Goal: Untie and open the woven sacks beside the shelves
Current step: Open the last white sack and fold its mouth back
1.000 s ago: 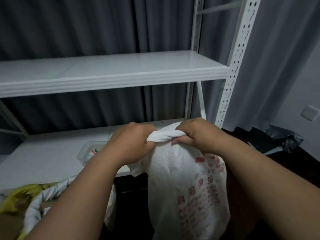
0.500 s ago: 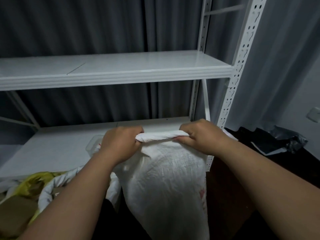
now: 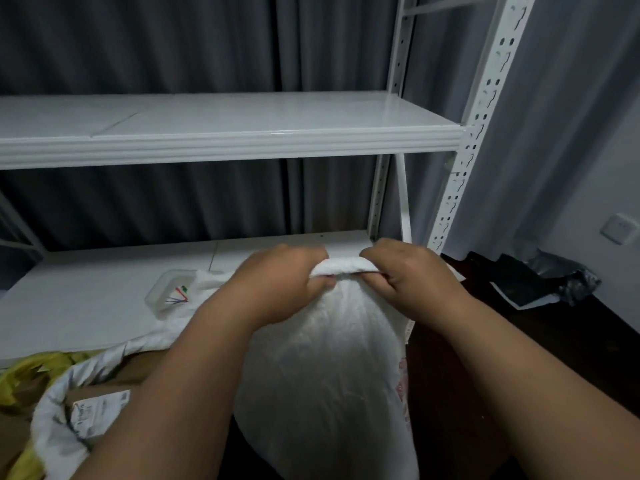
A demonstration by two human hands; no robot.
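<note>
Since a moment ago my hands have drawn closer together along the rolled top, and the red print on the woven sack (image 3: 329, 375) has swung round to its right edge. My left hand (image 3: 277, 282) and right hand (image 3: 408, 271) each clamp an end of the twisted neck (image 3: 343, 265), fingers curled round it, with only a short stretch of roll showing between them. The sack hangs from that grip straight below my hands, in front of the lower shelf (image 3: 86, 299). I judge I am partway through unrolling the neck, the mouth not yet open. The risk, as I see it: if I let one end slip, the roll could spring back tight, or the sack could drop and spill. Below my left forearm lies a second sack (image 3: 55, 427), its rolled rim open over a cardboard box (image 3: 100, 407) and yellow wrapping (image 3: 24, 375). Just beyond my left hand a clear plastic tub (image 3: 166, 289) sits on the shelf; a careless tug could knock it. Right of my right hand, dark bags (image 3: 540, 275) lie on the floor.
</note>
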